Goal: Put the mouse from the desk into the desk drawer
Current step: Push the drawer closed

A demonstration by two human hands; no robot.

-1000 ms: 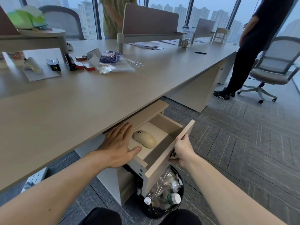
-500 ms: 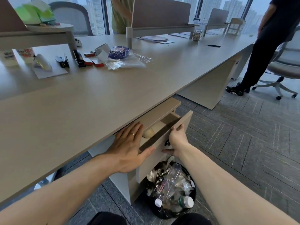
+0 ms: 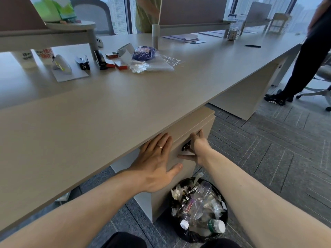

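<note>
Nearest, just right of the drawer unit on the floor, stands a black waste bin full of clear plastic bottles and wrappers. Above it the desk drawer sits flush and shut under the counter. The left hand lies flat and spread against the left part of the drawer front, a ring on one finger. The right hand rests on the front beside the lock, fingers curled at the top edge and thumb stretched left, gripping nothing loose. The mouse is hidden from sight, so its place, pointing and long axis cannot be told. Farther back on the counter lie a stapler, small red-edged boxes and a clear plastic bag. At far right a person in dark trousers stands beside an office chair.
</note>
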